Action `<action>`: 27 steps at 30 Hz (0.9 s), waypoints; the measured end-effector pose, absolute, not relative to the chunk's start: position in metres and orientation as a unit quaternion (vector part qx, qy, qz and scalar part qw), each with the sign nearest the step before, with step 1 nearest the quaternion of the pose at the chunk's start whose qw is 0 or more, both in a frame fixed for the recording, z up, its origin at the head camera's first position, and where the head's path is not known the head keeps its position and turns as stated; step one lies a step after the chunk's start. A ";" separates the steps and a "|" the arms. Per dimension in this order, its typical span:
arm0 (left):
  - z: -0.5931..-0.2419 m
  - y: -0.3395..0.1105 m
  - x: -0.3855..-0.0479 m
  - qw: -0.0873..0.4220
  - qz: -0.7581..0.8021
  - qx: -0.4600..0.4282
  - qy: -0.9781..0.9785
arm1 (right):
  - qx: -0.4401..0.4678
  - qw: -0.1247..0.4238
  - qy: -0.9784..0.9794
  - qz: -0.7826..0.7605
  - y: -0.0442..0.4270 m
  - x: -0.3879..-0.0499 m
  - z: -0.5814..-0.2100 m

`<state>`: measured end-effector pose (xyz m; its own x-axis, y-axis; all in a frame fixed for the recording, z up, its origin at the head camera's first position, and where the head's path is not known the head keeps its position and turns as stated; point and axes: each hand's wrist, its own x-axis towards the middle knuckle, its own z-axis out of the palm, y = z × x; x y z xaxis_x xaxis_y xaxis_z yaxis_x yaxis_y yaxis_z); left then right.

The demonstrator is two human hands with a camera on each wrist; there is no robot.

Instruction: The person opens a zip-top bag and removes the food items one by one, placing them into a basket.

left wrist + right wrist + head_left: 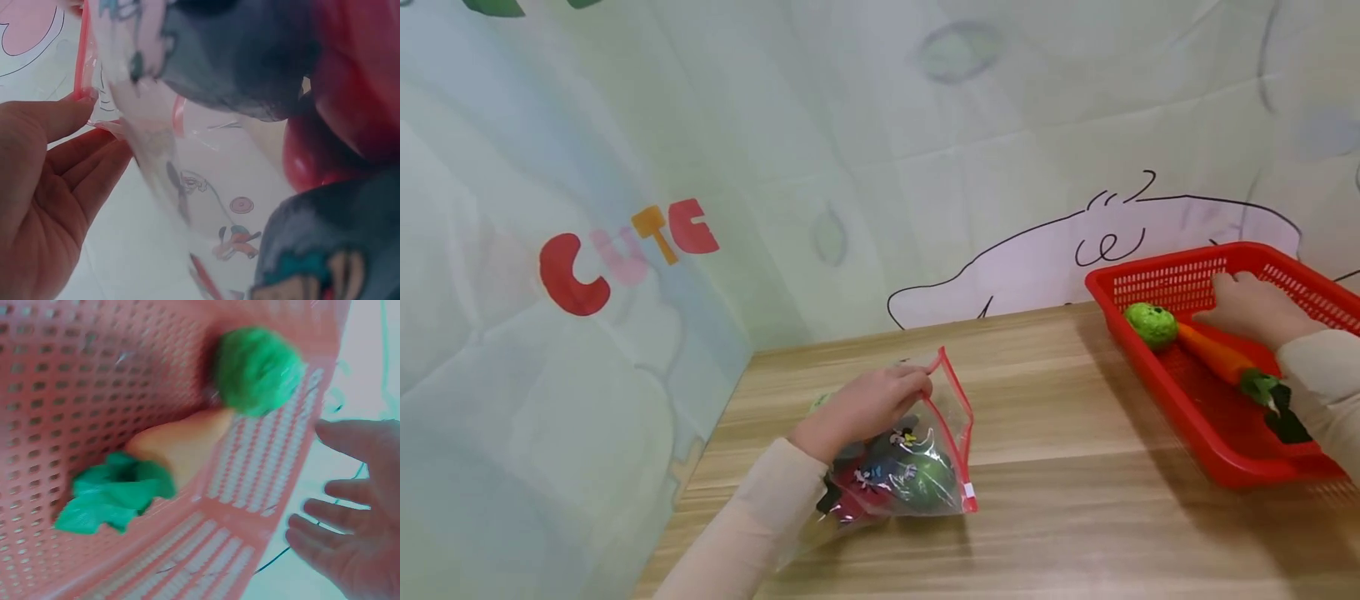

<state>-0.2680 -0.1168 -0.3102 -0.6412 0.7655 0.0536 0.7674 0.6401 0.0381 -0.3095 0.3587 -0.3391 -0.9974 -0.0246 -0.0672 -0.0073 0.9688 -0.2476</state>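
My left hand (868, 404) pinches the upper rim of a clear zip bag (951, 492) with a red zip edge; the left wrist view shows thumb and fingers on that rim. Through the printed plastic show a round green item (928, 483) and red items (350, 94). Over the red basket (1187, 417) reaches my right hand (1258, 308), its fingers apart and nothing held. Beneath and beside it lie a bumpy green ball-shaped vegetable (1152, 325) and an orange carrot (1217, 354) with green leaves (119, 490).
A wooden table (1037, 400) carries the bag at middle left and the basket at right. Behind it hangs a pale printed cloth (820, 167) with the letters CUTE and a line-drawn figure. The basket has raised, slotted walls.
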 end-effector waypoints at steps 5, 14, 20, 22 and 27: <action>-0.308 -0.121 -0.268 0.014 -0.034 -0.417 -0.908 | -0.030 -0.036 0.988 -0.144 0.316 -0.310 -0.314; -0.308 -0.125 -0.268 0.019 -0.044 -0.420 -0.906 | -0.163 -0.107 0.970 -0.145 0.234 -0.292 -0.302; -0.309 -0.126 -0.269 0.025 -0.043 -0.425 -0.904 | -0.291 -0.095 0.947 -0.101 0.184 -0.282 -0.305; -0.309 -0.126 -0.268 0.026 -0.043 -0.426 -0.904 | -0.321 -0.077 0.940 -0.091 0.165 -0.281 -0.308; -0.309 -0.125 -0.268 0.027 -0.040 -0.428 -0.903 | -0.381 -0.011 0.919 -0.100 0.121 -0.279 -0.323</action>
<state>-0.2680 -0.1251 -0.3087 -0.6327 0.7699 0.0828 0.7742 0.6310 0.0495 -0.2795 0.1215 -0.3233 -0.7091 -0.6984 0.0964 -0.7029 0.6895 -0.1747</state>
